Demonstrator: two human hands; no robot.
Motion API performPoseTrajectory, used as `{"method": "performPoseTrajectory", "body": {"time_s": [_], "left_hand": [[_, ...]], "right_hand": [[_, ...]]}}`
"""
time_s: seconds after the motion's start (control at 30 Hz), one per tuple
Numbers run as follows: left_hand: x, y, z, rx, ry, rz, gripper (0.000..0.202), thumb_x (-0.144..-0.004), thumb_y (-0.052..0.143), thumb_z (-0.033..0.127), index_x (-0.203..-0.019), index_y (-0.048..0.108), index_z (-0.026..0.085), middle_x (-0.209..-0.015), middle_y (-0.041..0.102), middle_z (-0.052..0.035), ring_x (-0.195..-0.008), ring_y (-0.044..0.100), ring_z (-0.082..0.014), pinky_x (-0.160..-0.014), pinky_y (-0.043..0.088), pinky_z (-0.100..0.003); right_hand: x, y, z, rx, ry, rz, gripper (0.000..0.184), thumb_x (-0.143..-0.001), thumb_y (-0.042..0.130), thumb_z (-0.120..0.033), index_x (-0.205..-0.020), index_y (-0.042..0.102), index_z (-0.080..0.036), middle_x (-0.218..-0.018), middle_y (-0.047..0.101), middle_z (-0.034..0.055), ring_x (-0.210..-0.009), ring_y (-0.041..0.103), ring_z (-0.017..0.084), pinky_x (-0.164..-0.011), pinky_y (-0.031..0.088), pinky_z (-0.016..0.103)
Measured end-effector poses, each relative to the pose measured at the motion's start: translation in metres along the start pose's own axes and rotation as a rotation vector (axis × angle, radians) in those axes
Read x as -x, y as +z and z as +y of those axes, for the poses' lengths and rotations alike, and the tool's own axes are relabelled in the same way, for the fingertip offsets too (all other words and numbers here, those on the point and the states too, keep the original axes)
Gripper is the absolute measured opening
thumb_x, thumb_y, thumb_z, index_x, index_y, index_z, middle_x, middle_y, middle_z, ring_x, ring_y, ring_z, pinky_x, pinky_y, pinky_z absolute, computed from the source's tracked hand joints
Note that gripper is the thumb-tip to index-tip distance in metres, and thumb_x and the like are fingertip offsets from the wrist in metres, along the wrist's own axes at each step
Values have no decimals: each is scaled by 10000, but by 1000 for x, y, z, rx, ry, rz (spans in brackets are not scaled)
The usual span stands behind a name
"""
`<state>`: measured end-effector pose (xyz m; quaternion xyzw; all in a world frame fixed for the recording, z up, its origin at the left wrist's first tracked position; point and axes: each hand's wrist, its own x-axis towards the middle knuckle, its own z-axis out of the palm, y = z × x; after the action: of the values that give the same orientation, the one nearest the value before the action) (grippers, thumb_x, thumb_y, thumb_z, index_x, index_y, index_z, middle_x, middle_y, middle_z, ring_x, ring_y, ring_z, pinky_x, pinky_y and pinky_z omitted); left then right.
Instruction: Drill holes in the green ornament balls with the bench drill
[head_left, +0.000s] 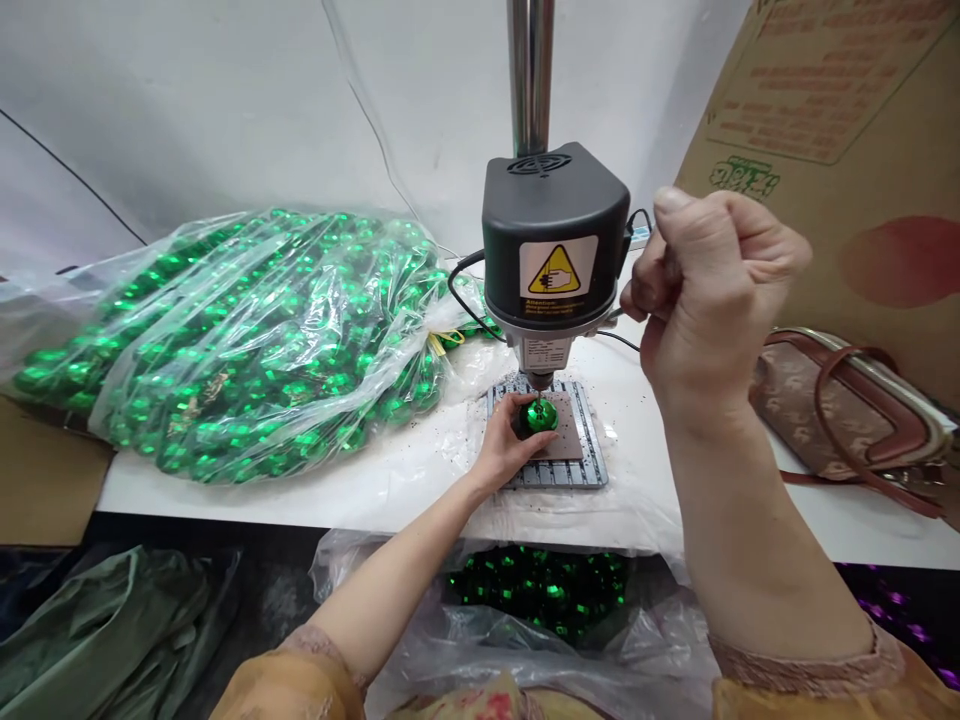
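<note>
My left hand (pixel 511 440) grips a shiny green ball (pixel 540 416) between thumb and fingers, on a brown pad (pixel 568 432) over the slotted metal base (pixel 596 465) of a small drill press (pixel 556 240). The drill's bit (pixel 538 394) comes down at the top of the ball; whether it has entered cannot be made out. My right hand (pixel 705 270) is raised beside the black motor head, closed around the press's lever (pixel 616 314), of which only a short piece shows.
A clear plastic bag (pixel 270 340) full of green balls lies on the white table (pixel 300 500) at left. Below the front edge sits another bag of green balls (pixel 555 590). At right are a handbag (pixel 840 410) and a large cardboard box (pixel 825 180). Dark crumbs surround the base.
</note>
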<state>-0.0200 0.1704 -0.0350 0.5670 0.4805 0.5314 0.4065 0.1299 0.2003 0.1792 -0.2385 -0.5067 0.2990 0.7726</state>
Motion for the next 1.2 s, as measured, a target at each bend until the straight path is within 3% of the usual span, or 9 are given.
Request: {"method": "performPoseTrajectory", "body": {"time_s": [0.33,0.6,0.87,1.1,1.2], "left_hand": [[2,0,-2,-7,21,-10,547,-659,880,336,-1113,600,215,-1161,640,-85,-1175,591,-292,-1070,447,-486],[1,-2,-5,-78,55,-23,520,-705,850,336,-1133,583,210,-1191,621,-95,-1176,581,-284,-1057,443,-474],[1,-3,-3,-108,37,-27,528,-696,853,362,-1128,589,212,-1157,620,-85,-1116,592,-269,-1005,458,-441],[2,-3,-2,-63,33,-36,532,-704,847,337,-1143,575,209,-1191,614,-84,-1144,586,-260,-1016,451,-420],[2,-3,-2,-81,25,-35,539,-701,848,343,-1144,572,208,-1176,616,-82,-1133,587,-256,-1006,453,-419]], "right_hand": [[30,-9,8,-18,-185,60,440,-794,579,-145,-480,274,-191,-394,272,-85,-356,276,37,-407,197,260],[48,-21,26,-16,-323,9,485,-788,562,-181,-497,173,-173,-425,208,-65,-361,213,48,-393,177,276],[57,-35,45,-32,-521,-73,446,-752,554,-123,-518,179,-180,-434,243,-67,-349,234,50,-385,234,282],[63,-42,56,-20,-560,-95,413,-744,549,-115,-515,213,-186,-445,270,-69,-355,231,48,-382,266,288],[64,-40,50,-34,-568,-99,438,-748,563,-112,-515,199,-184,-455,258,-69,-369,230,44,-390,266,281]]}}
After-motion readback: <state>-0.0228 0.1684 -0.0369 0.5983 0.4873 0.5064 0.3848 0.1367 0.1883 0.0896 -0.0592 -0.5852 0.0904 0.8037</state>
